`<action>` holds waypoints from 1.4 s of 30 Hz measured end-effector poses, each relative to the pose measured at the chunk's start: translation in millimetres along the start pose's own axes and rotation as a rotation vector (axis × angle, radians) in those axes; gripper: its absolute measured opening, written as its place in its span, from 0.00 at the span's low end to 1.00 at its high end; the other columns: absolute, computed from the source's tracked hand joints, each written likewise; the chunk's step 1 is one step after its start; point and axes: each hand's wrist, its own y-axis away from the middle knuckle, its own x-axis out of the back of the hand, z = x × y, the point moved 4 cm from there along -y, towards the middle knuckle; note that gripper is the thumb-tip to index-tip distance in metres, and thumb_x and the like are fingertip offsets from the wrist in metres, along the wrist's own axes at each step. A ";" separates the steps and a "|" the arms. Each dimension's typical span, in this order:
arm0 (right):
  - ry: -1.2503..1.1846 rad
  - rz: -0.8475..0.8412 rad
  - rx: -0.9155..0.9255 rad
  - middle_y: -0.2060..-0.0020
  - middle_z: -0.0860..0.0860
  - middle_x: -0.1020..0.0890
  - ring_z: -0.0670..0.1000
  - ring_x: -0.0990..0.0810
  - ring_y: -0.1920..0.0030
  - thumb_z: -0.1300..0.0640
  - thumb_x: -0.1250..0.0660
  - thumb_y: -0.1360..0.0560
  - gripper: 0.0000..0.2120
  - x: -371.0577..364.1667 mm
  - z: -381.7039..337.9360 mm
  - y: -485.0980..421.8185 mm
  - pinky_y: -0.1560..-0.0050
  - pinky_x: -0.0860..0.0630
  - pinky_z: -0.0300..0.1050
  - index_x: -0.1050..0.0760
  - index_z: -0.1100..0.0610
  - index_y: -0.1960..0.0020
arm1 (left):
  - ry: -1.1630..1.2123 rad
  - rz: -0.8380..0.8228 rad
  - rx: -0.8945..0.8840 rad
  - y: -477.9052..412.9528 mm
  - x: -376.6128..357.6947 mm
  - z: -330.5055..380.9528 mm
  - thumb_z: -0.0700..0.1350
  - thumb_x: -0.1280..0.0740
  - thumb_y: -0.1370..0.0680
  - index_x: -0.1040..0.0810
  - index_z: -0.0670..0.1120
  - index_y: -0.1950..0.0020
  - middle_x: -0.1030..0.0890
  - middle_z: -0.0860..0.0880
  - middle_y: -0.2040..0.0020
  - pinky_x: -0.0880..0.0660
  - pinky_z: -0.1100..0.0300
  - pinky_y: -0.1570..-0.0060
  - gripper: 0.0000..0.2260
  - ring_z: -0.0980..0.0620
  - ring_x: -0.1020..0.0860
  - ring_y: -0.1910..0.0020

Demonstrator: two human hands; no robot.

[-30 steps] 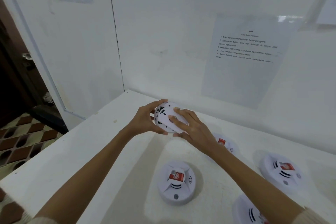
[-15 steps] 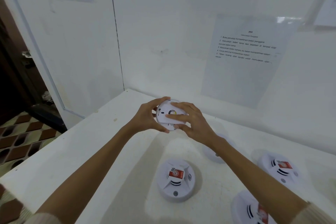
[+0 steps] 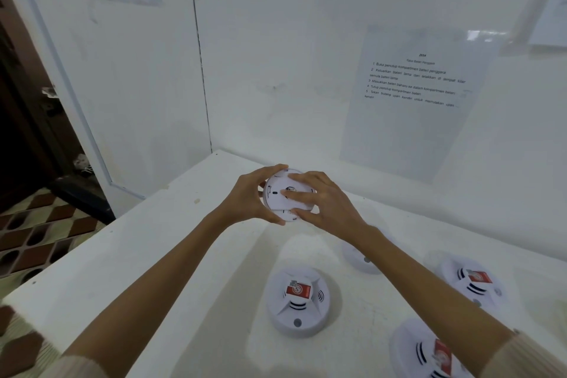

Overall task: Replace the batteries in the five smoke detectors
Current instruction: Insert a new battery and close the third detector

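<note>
A white smoke detector (image 3: 283, 195) is held up above the far part of a white table (image 3: 147, 258), near the corner of the walls, and is tilted so that its flat underside is turned toward the camera. It is gripped by the left hand (image 3: 248, 201) at its left rim, with the fingers curled over the top edge and the thumb hooked under the bottom edge. The right hand (image 3: 326, 207) is laid over the right half, its fingers (image 3: 299, 193) spread across the face and its thumb pressed at the lower rim, so the unit is clasped between both hands. Whether the cover is open cannot be told.

Four more units are set face up on the table, apart from one another. The front detector (image 3: 299, 301), with a red label on top, is seen below the hands. A half-hidden detector (image 3: 359, 259) is partly covered by the right forearm. The right detector (image 3: 469, 282) and the near detector (image 3: 426, 353) are also marked with red labels. A printed sheet (image 3: 411, 101) is fixed to the wall behind.
</note>
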 end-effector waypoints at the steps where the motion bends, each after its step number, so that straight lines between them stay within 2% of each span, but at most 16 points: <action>1: -0.017 -0.018 0.011 0.39 0.55 0.23 0.50 0.32 0.42 0.48 0.39 0.28 0.18 1.2 0.0 -1.2 0.47 0.28 0.44 0.21 0.52 0.42 | 0.004 0.006 0.004 1.3 0.0 -0.1 0.54 0.21 0.48 0.31 0.54 0.35 0.26 0.61 0.41 0.25 0.69 0.55 0.43 0.65 0.26 0.50; 4: -0.065 -0.063 -0.001 0.38 0.54 0.25 0.49 0.33 0.40 0.47 0.39 0.27 0.18 4.5 1.7 -4.0 0.47 0.30 0.41 0.22 0.50 0.40 | 0.014 0.031 0.003 3.1 0.5 0.3 0.53 0.21 0.48 0.31 0.56 0.35 0.25 0.61 0.41 0.23 0.66 0.55 0.42 0.64 0.25 0.50; 8: -0.112 -0.013 -0.067 0.39 0.53 0.26 0.48 0.35 0.40 0.45 0.37 0.29 0.17 8.4 4.3 -5.6 0.44 0.35 0.38 0.22 0.47 0.42 | -0.004 0.055 -0.010 1.6 4.8 2.5 0.53 0.20 0.48 0.30 0.52 0.34 0.26 0.60 0.39 0.22 0.60 0.52 0.44 0.63 0.25 0.48; 11: -0.105 0.029 -0.096 0.41 0.51 0.26 0.47 0.36 0.40 0.41 0.35 0.31 0.23 10.2 4.1 -6.2 0.45 0.39 0.34 0.23 0.48 0.39 | -0.015 0.050 -0.026 -0.2 4.5 6.2 0.54 0.20 0.48 0.31 0.54 0.34 0.25 0.59 0.39 0.22 0.59 0.52 0.43 0.61 0.25 0.47; 19: -0.001 0.148 -0.019 0.46 0.54 0.22 0.50 0.32 0.45 0.40 0.33 0.33 0.24 11.6 2.0 -10.5 0.49 0.31 0.42 0.21 0.53 0.43 | -0.022 0.033 -0.078 -5.2 -1.3 10.3 0.54 0.21 0.46 0.31 0.51 0.33 0.25 0.58 0.38 0.23 0.64 0.53 0.43 0.61 0.25 0.45; 24: 0.015 0.113 0.082 0.42 0.49 0.30 0.50 0.32 0.44 0.45 0.36 0.30 0.18 8.7 -2.6 -8.6 0.49 0.32 0.39 0.21 0.50 0.43 | -0.027 0.026 -0.079 -6.8 -2.9 8.8 0.54 0.21 0.46 0.31 0.53 0.34 0.25 0.59 0.39 0.23 0.61 0.52 0.42 0.61 0.25 0.45; 29: 0.125 0.172 0.087 0.45 0.49 0.29 0.50 0.31 0.49 0.44 0.36 0.30 0.16 9.0 -1.6 -11.4 0.48 0.30 0.39 0.20 0.48 0.46 | -0.004 0.062 -0.062 -6.8 -5.6 9.1 0.54 0.21 0.47 0.31 0.54 0.35 0.25 0.59 0.40 0.22 0.58 0.53 0.42 0.62 0.24 0.47; 33: 0.167 0.221 -0.046 0.49 0.51 0.21 0.50 0.31 0.51 0.41 0.37 0.30 0.18 7.7 1.1 -13.6 0.48 0.26 0.54 0.20 0.48 0.45 | 0.009 0.100 -0.053 -10.0 -2.7 12.9 0.54 0.21 0.46 0.31 0.54 0.35 0.25 0.59 0.40 0.22 0.62 0.54 0.41 0.64 0.25 0.48; 35: 0.101 0.260 -0.189 0.52 0.50 0.20 0.48 0.32 0.52 0.37 0.36 0.33 0.26 8.7 0.2 -11.9 0.47 0.26 0.59 0.23 0.52 0.42 | -0.004 0.111 -0.055 -11.1 -0.3 14.7 0.54 0.21 0.47 0.30 0.54 0.35 0.25 0.60 0.40 0.22 0.63 0.55 0.41 0.64 0.25 0.49; 37: -0.040 0.275 -0.331 0.51 0.48 0.20 0.44 0.30 0.51 0.36 0.33 0.36 0.34 9.4 0.3 -10.2 0.41 0.30 0.60 0.29 0.53 0.36 | -0.022 0.112 -0.060 -10.5 -0.3 14.9 0.55 0.21 0.48 0.30 0.54 0.35 0.26 0.61 0.41 0.23 0.64 0.57 0.41 0.65 0.25 0.49; 40: -0.184 0.289 -0.411 0.50 0.46 0.20 0.36 0.36 0.53 0.37 0.28 0.40 0.40 7.4 -1.6 -7.0 0.41 0.29 0.54 0.38 0.48 0.33 | -0.035 0.113 -0.060 -8.2 -1.2 13.5 0.56 0.22 0.47 0.30 0.52 0.35 0.26 0.60 0.40 0.23 0.68 0.57 0.42 0.65 0.26 0.49; 42: -0.223 0.277 -0.441 0.48 0.45 0.21 0.40 0.33 0.51 0.39 0.25 0.40 0.42 6.5 -3.1 -5.8 0.47 0.29 0.39 0.38 0.48 0.31 | -0.038 0.110 -0.060 -7.8 -1.4 13.3 0.56 0.22 0.47 0.30 0.52 0.35 0.26 0.60 0.40 0.23 0.66 0.57 0.42 0.65 0.26 0.49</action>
